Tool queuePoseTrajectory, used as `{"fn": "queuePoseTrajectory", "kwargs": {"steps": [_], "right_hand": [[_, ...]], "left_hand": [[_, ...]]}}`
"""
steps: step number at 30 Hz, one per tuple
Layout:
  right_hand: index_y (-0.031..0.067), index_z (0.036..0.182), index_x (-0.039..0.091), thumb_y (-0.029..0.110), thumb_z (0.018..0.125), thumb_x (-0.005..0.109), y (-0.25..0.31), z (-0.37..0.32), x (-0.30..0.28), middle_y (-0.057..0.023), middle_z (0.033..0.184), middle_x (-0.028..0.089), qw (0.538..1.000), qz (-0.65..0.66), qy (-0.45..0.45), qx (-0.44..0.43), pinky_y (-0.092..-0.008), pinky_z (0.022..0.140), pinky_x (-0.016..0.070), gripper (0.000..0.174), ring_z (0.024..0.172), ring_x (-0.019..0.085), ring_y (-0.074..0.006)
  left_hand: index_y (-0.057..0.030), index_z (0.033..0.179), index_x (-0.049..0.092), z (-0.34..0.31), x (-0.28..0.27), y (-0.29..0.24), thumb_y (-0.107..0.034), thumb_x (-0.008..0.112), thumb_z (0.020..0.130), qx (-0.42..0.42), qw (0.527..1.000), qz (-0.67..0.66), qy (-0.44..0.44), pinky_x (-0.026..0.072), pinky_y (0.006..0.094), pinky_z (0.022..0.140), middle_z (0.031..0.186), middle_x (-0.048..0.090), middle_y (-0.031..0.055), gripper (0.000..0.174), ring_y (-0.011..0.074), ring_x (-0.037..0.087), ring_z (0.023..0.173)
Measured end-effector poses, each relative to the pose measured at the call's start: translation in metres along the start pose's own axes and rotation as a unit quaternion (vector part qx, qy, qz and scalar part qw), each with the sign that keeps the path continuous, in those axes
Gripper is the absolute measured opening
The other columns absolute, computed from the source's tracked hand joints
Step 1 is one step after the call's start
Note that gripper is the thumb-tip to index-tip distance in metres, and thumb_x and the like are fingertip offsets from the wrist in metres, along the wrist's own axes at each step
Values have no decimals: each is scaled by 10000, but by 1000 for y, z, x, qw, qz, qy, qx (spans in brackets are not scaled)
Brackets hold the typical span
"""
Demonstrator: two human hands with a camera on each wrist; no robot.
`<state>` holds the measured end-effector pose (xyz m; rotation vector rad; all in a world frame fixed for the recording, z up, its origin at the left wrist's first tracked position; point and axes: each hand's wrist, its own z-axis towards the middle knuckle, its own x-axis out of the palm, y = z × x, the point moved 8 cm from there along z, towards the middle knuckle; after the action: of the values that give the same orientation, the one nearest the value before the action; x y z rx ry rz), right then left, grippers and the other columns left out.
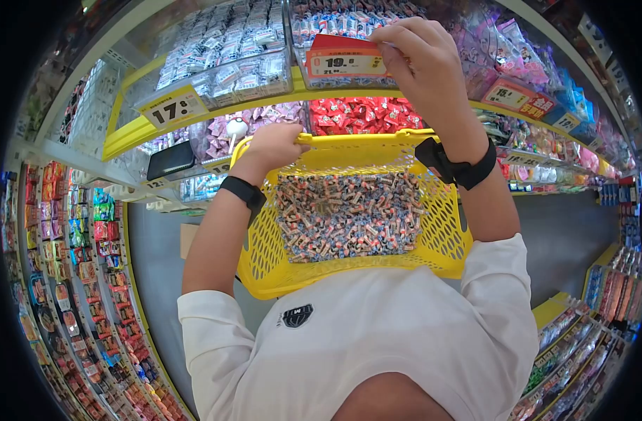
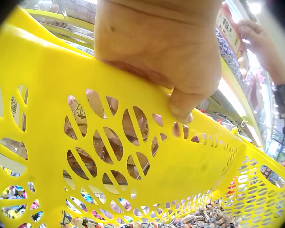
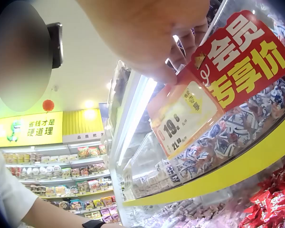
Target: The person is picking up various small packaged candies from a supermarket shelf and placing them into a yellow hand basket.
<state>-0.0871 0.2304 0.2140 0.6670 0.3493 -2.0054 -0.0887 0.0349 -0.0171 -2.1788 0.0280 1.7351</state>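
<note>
A yellow plastic basket (image 1: 356, 151) with oval holes is in front of the person, its bottom covered with small wrapped candies (image 1: 349, 217). On the basket's far rim, toward the left, the left hand (image 1: 275, 146) grips the edge; the left wrist view shows its thumb (image 2: 180, 107) over the rim. Higher up, the right hand (image 1: 429, 70) pinches the top edge of a price card (image 1: 345, 63) between thumb and fingers. A red sign (image 3: 247, 57) with yellow and white characters adjoins this card. Behind them, a clear bin holds blue-and-white wrapped candies (image 1: 342, 24).
Below that bin lie red wrapped candies (image 1: 363, 116). A yellow price tag (image 1: 172, 107) and a black, flat rectangular object (image 1: 170, 160) are at left on the display. Packed snack shelves (image 1: 89, 281) line the left side, others (image 1: 573, 351) the lower right.
</note>
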Motion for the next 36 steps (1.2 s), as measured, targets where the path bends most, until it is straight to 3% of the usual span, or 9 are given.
{"fn": "queuePoseTrajectory", "kwargs": {"steps": [5, 11, 17, 20, 26, 32, 36], "right_hand": [[113, 978, 696, 61, 837, 651, 6, 4, 5, -45, 897, 640, 1000, 17, 5, -11, -381, 762, 456, 157, 830, 580, -261], [184, 1013, 712, 67, 782, 686, 24, 5, 14, -14, 962, 638, 994, -69, -4, -80, -401, 781, 452, 261, 879, 580, -240], [257, 1100, 711, 74, 746, 694, 24, -1, 30, 8, 1009, 611, 992, -86, 2, -95, -391, 804, 435, 399, 915, 576, -223], [340, 1078, 689, 172, 791, 648, 28, -5, 43, 11, 996, 583, 986, -126, -12, -108, -382, 782, 391, 335, 920, 553, -192], [332, 1099, 675, 192, 790, 653, 33, -3, 53, 18, 994, 568, 990, -113, 3, -88, -392, 796, 378, 340, 962, 536, -188], [323, 1161, 682, 101, 738, 697, 38, -1, 52, 32, 1007, 587, 990, -121, 4, -75, -375, 848, 392, 478, 973, 558, -179], [324, 1089, 659, 216, 778, 684, 37, -3, 55, 10, 1044, 587, 990, -115, 3, -80, -415, 846, 368, 330, 1004, 547, -199]], "left_hand": [[-91, 925, 658, 0, -1, 0, -397, 683, 834, -2, 1000, 7, 1, 503, 448, 785, 920, 689, 122, 320, 322, 655, 913], [-93, 925, 660, 1, 0, 0, -401, 686, 831, -1, 1000, 10, -2, 504, 448, 783, 907, 689, 120, 323, 322, 657, 906], [-94, 926, 664, 0, 0, 0, -399, 687, 829, -5, 1000, 8, -2, 506, 446, 784, 908, 691, 119, 320, 320, 658, 906], [-93, 925, 665, 1, -1, 0, -397, 688, 829, -5, 1000, 11, -1, 506, 446, 785, 910, 691, 120, 320, 320, 659, 906], [-88, 924, 664, 0, -1, -1, -388, 691, 824, 4, 1000, 9, -13, 503, 450, 788, 913, 690, 122, 317, 324, 658, 907], [-85, 924, 661, -1, -2, -1, -382, 693, 822, 0, 1000, 5, -10, 501, 452, 791, 921, 689, 124, 315, 327, 655, 914], [-86, 920, 659, -1, -1, -1, -386, 691, 824, -2, 1000, 3, -9, 501, 453, 790, 920, 688, 124, 317, 326, 655, 913]]}}
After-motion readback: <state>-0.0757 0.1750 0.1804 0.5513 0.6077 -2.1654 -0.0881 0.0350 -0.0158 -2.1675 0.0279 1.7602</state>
